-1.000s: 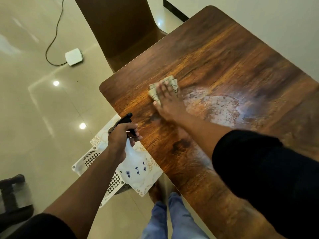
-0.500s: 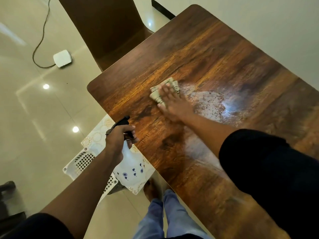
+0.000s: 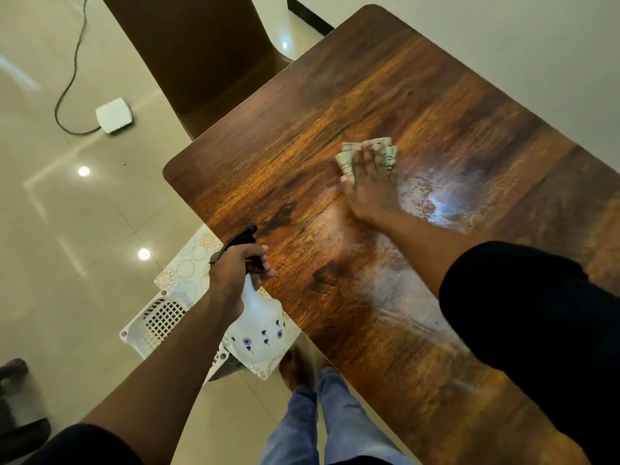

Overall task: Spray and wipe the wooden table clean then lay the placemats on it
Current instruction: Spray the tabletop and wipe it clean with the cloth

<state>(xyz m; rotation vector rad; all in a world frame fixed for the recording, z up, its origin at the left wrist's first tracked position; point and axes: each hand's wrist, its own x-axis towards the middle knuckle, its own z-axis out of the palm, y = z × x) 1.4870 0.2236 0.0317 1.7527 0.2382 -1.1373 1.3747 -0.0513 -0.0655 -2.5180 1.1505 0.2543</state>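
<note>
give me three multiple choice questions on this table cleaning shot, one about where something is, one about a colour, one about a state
1. Where are the placemats?
A. spread on the table
B. on a white basket beside the table
C. on the chair

2. What colour is the head of the spray bottle?
A. black
B. red
C. yellow

3. What is the right hand doing?
A. hanging free
B. pressing flat on the cloth
C. gripping the table edge

Answers:
1 B: the patterned mats lie on the white basket on the floor by the table.
2 A: the nozzle above the left hand is black.
3 B: straight fingers press the cloth on the wet wood.
</note>
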